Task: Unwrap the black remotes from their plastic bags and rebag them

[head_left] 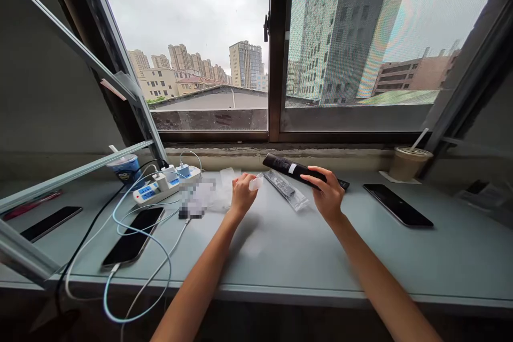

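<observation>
My left hand (242,193) is closed on a small piece of translucent plastic (255,181), which sticks out to the right of the fingers. My right hand (327,195) grips a long black tube (279,163) with a small white label near its middle. The tube slants above the table, its far end pointing up and left. Below it lies a clear plastic bag (289,192) with something dark inside. Crumpled clear plastic wrap (222,195) sits just left of my left hand. A dark end (343,184) shows right of my fingers; I cannot tell whether it belongs to the tube.
White power strips (176,185) with plugs stand at the left back, beside a blue cup (125,169). Cables loop over a phone (134,238) and the table edge. Another phone (396,204) and an iced drink (409,164) are at right. A metal frame (76,43) crosses the left.
</observation>
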Demonstrator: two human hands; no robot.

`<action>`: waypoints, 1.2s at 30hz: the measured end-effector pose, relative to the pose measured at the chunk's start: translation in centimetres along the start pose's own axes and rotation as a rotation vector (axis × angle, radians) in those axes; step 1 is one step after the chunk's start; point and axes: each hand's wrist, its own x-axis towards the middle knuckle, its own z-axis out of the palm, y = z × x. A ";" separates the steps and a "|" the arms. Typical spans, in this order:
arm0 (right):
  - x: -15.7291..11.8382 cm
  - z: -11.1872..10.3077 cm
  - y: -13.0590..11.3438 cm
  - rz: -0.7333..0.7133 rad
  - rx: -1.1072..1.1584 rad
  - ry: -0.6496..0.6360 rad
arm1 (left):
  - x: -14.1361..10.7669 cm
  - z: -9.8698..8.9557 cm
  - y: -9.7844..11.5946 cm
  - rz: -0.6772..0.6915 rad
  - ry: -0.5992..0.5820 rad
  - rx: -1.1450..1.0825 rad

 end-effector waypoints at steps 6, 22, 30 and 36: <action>0.6 0.8 -1.3 0.371 0.373 0.108 | -0.1 -0.1 0.2 0.046 0.085 0.047; 1.6 0.9 0.0 1.007 0.846 0.174 | -0.9 0.3 2.0 0.125 0.051 0.074; 1.8 0.7 -0.4 1.029 0.715 0.191 | -1.1 0.4 1.9 0.184 0.028 0.107; 1.6 0.6 -0.2 0.979 0.679 0.196 | -1.2 0.3 2.1 0.247 0.000 0.112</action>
